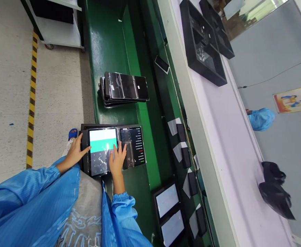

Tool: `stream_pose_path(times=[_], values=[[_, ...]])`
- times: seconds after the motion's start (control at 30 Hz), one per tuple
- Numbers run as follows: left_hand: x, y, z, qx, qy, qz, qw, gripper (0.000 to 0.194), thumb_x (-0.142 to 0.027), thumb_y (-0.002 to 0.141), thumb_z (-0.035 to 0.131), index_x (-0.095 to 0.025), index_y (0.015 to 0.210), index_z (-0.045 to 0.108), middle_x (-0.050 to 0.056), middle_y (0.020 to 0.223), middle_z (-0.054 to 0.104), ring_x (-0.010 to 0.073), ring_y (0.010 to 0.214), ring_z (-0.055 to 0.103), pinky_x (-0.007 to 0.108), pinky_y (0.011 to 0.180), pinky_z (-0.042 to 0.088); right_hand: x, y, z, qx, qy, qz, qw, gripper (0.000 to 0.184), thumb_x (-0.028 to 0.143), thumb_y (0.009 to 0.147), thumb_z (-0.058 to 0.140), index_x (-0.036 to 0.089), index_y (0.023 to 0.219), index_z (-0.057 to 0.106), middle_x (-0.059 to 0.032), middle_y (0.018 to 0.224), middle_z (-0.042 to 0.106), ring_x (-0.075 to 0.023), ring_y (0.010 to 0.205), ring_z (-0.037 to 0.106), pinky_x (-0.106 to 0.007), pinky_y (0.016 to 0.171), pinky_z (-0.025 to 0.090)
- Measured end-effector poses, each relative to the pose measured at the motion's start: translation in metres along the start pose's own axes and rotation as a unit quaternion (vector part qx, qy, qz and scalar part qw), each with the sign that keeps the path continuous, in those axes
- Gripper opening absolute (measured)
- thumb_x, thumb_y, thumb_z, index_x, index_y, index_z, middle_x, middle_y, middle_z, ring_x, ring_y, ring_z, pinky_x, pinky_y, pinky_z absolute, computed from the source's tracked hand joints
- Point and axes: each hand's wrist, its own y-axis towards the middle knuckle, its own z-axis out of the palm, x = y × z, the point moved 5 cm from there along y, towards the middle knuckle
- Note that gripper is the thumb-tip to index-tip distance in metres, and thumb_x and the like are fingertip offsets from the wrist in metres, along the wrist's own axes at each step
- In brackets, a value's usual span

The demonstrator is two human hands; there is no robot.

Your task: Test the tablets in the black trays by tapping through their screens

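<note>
A tablet [103, 154] with a lit screen lies in a black tray [85, 161] near my body. Its screen shows a white and teal band above a dark number keypad. Beside it, farther from me, sits a second tablet [132, 147] with a dark screen and small lines of text, some red and green. My left hand [75, 151] rests at the near edge of the lit tablet, thumb and fingers apart. My right hand [117, 159] is over the border between both tablets, fingers spread, with fingertips at the screen's edge; whether they touch it I cannot tell.
A stack of dark trays with wrapped tablets [127, 87] stands on the green bench [109, 41]. A phone [162, 64] lies behind it. Two pale-screened tablets [168, 200] and several black blocks with papers are at right. A black divided box [201, 44] sits on the ledge.
</note>
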Motion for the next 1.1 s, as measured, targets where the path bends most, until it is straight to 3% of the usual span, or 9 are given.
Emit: stream_pose_path(times=[0.2, 0.47, 0.7, 0.9, 1.0, 1.1], values=[[-0.002, 0.001, -0.003, 0.001, -0.015, -0.01, 1.0, 0.09, -0.062, 0.082, 0.057, -0.014, 0.151, 0.027, 0.021, 0.138, 0.045, 0.0327, 0.116, 0.054, 0.051, 0.102, 0.045, 0.007, 0.012, 0.01, 0.04, -0.018, -0.036, 0.998, 0.039, 0.027, 0.099, 0.043, 0.03, 0.135, 0.059, -0.0022, 0.163, 0.023, -0.0346, 0.152, -0.002, -0.064, 0.116, 0.017], [-0.001, 0.002, -0.004, -0.004, -0.022, -0.01, 1.0, 0.086, -0.061, 0.082, 0.058, -0.017, 0.15, 0.029, 0.018, 0.133, 0.047, 0.0283, 0.106, 0.057, 0.051, 0.098, 0.047, -0.001, 0.019, 0.001, 0.015, -0.051, 0.012, 0.999, 0.042, 0.022, 0.099, 0.04, 0.025, 0.137, 0.058, -0.0077, 0.16, 0.031, -0.0362, 0.151, 0.002, -0.067, 0.113, 0.021], [0.003, 0.006, -0.004, -0.007, -0.029, -0.016, 0.999, 0.086, -0.062, 0.081, 0.059, -0.018, 0.149, 0.031, 0.017, 0.13, 0.047, 0.0264, 0.101, 0.058, 0.05, 0.096, 0.048, 0.007, 0.013, 0.006, 0.046, -0.055, -0.038, 0.997, 0.04, 0.023, 0.099, 0.043, 0.031, 0.134, 0.059, -0.002, 0.162, 0.027, -0.0352, 0.152, 0.002, -0.064, 0.115, 0.021], [-0.002, 0.006, -0.001, -0.012, -0.027, -0.032, 0.999, 0.09, -0.063, 0.08, 0.059, -0.014, 0.15, 0.029, 0.021, 0.136, 0.044, 0.033, 0.119, 0.052, 0.051, 0.102, 0.045, -0.004, 0.019, 0.001, 0.012, -0.056, 0.006, 0.998, 0.041, 0.021, 0.098, 0.04, 0.023, 0.134, 0.06, -0.0069, 0.159, 0.032, -0.036, 0.151, 0.006, -0.066, 0.113, 0.021], [-0.01, -0.001, 0.005, -0.027, 0.0, -0.04, 0.999, 0.098, -0.063, 0.078, 0.061, -0.011, 0.153, 0.023, 0.024, 0.144, 0.039, 0.0388, 0.136, 0.038, 0.054, 0.11, 0.035, -0.005, 0.016, -0.004, -0.015, -0.036, -0.004, 0.999, 0.04, 0.021, 0.098, 0.039, 0.023, 0.131, 0.062, -0.0068, 0.158, 0.035, -0.0329, 0.151, 0.009, -0.064, 0.114, 0.023], [-0.021, -0.012, 0.015, -0.004, 0.043, -0.067, 0.997, 0.111, -0.064, 0.072, 0.067, -0.014, 0.156, 0.014, 0.025, 0.154, 0.026, 0.0435, 0.143, 0.025, 0.058, 0.114, 0.027, -0.007, 0.006, -0.007, -0.052, -0.009, -0.002, 0.999, 0.04, 0.022, 0.099, 0.036, 0.021, 0.129, 0.063, -0.0077, 0.155, 0.04, -0.0293, 0.15, 0.014, -0.059, 0.114, 0.026]])
